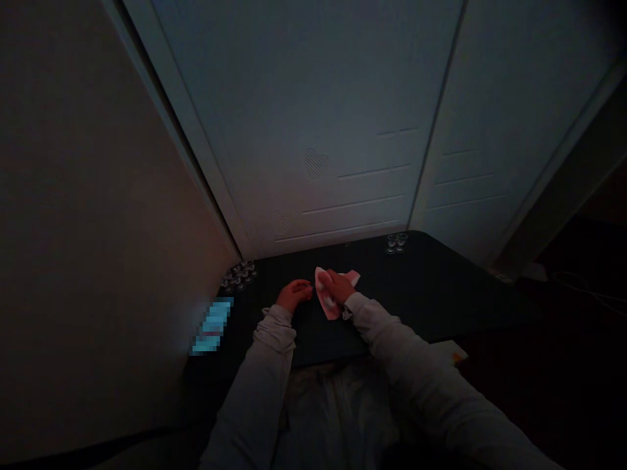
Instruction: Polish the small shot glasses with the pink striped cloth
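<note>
My right hand is closed on a pink cloth, which hangs below the fingers and sticks out past them on the right. Just left of the cloth, my left hand has its fingers curled together in a pinch. Whatever lies between those fingertips is too dark and small to make out. Both hands are over the dark table, close to each other. Several small clear stemmed glasses stand clustered at the table's back left corner. Two more small glasses stand side by side near the back right edge.
A bright, pixelated blue screen-like panel is at the table's left edge. White panelled doors rise directly behind the table, and a wall borders it on the left. A pale item shows beyond the front edge, beside my right sleeve. Lighting is dim.
</note>
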`<state>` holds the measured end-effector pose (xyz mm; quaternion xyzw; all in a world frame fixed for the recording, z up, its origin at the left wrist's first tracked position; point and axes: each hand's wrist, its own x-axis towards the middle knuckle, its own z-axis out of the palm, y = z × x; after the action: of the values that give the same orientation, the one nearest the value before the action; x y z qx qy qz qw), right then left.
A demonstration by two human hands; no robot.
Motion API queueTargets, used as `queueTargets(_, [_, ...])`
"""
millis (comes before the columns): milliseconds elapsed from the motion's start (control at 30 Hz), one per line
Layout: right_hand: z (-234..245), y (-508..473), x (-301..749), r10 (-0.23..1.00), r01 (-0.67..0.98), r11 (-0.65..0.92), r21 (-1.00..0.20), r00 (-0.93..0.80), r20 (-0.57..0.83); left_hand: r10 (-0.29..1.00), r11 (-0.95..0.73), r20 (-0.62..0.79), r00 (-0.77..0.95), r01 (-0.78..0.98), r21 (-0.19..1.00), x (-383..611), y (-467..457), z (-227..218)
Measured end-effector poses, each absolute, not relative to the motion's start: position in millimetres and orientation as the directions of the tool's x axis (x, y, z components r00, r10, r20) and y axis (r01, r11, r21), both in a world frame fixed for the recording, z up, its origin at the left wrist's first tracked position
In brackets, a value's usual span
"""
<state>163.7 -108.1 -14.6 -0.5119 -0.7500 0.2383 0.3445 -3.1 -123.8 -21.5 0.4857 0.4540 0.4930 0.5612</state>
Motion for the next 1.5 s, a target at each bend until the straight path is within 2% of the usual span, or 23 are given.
queueTargets(300, [-17.6,-105.8,163.4,0.917,0.544,0.399,-0.738,-0.241,0.318,0.995,0.038,-0.028,0.099,-0.097,0.995,-2.7,-125.9,-18.5])
queueTargets(467, [-13.1,-109.2,164.2,0.925,0.567,0.380,-0.731,-0.246,0.290,0.994,0.025,-0.013,0.105,-0.107,0.994,-2.8,-124.8,-20.3])
queueTargets(833, [-12.9,-111.7,163.9,0.916,0.556,0.400,-0.729,-0.251,0.312,0.992,0.010,-0.010,0.123,-0.002,1.000,-4.8,-121.3,-23.8])
queueTargets(1000, [-14.8,-111.4,163.2,0.926,0.581,0.378,-0.721,-0.256,0.278,0.990,-0.002,0.000,0.140,0.015,1.000,-5.2,-120.1,-25.0])
queueTargets(1500, [-19.6,-105.6,162.0,0.921,0.602,0.389,-0.697,-0.246,0.301,0.990,-0.008,0.002,0.142,0.037,0.999,-1.9,-125.9,-16.4])
